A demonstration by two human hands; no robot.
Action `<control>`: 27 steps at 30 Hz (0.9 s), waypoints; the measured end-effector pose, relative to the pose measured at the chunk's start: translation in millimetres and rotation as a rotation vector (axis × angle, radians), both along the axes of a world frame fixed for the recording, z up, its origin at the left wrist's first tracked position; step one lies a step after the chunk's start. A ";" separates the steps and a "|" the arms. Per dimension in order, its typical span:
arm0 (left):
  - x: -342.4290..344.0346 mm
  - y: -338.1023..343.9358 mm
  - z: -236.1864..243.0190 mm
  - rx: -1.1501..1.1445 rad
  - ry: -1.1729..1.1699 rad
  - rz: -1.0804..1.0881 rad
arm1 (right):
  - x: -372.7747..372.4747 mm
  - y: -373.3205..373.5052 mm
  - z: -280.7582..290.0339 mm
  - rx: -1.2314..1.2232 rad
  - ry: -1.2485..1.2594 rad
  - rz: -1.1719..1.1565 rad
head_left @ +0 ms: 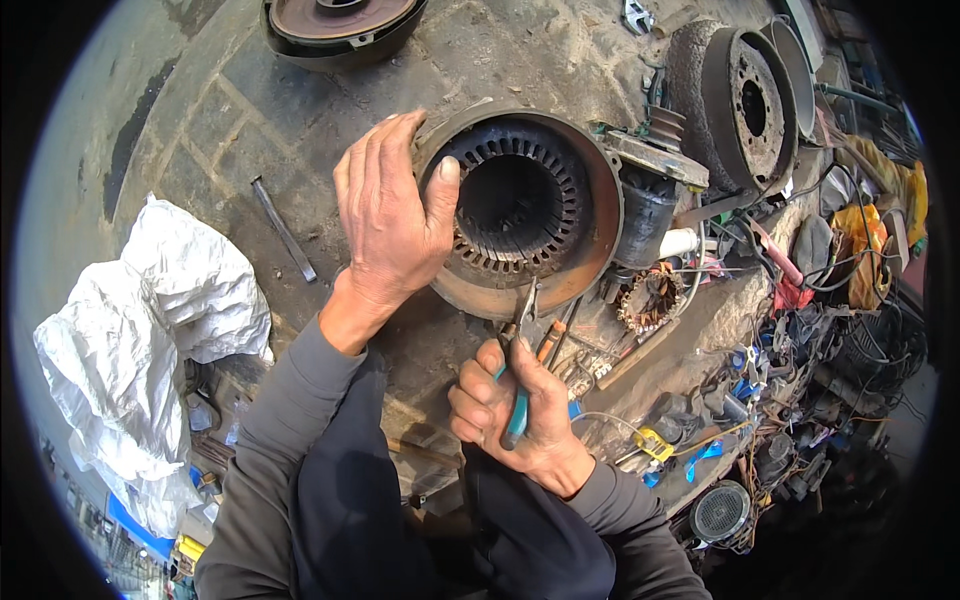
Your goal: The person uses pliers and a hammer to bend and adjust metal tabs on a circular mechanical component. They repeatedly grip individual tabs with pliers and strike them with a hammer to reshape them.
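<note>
A round motor stator housing [603, 205] stands on the ground in front of me, its slotted core [478, 258] facing up around a dark bore. My left hand [392, 215] rests at the housing's left rim, fingers stretched out and thumb apart, holding nothing. Below the housing, my right hand [515, 408] is wrapped round a pair of pliers [527, 330] with teal handles. The pliers' jaws point up at the near rim of the housing; whether they grip anything is too small to tell.
A metal bar [284, 229] and a white sack [120, 330] lie to the left. A round metal cover [345, 22] sits at the back. Rusty drums [750, 105], a small wound coil core [651, 299], and heaped wires and parts [790, 420] crowd the right side.
</note>
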State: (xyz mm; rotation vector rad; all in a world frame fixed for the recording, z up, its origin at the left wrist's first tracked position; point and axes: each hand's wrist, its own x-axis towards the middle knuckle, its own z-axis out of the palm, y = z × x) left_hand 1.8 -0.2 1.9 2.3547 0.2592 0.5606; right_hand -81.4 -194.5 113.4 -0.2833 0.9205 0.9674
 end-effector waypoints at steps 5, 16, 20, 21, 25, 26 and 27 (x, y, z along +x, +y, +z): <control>-3.6 -0.4 -3.6 0.031 -0.022 0.011 | 1.7 18.7 -19.9 -0.141 -0.078 -0.018; -3.5 2.4 -2.8 0.026 -0.033 0.009 | 26.7 -27.2 -9.1 -0.075 0.063 0.301; -2.9 2.6 -5.0 0.011 -0.044 0.008 | 46.5 -52.4 -2.9 -0.023 0.158 0.477; -2.7 2.7 -5.4 0.004 -0.042 0.010 | 47.7 -54.6 -2.2 -0.041 0.153 0.481; -1.1 1.1 -5.7 0.005 -0.050 0.012 | 32.4 -31.5 -7.1 0.036 0.070 0.286; -0.3 0.5 -5.5 0.018 -0.055 0.015 | 26.6 -19.0 -10.3 0.137 -0.014 0.174; -0.5 -0.2 -4.6 0.026 -0.056 0.020 | 20.2 -7.2 -11.3 0.083 -0.042 0.125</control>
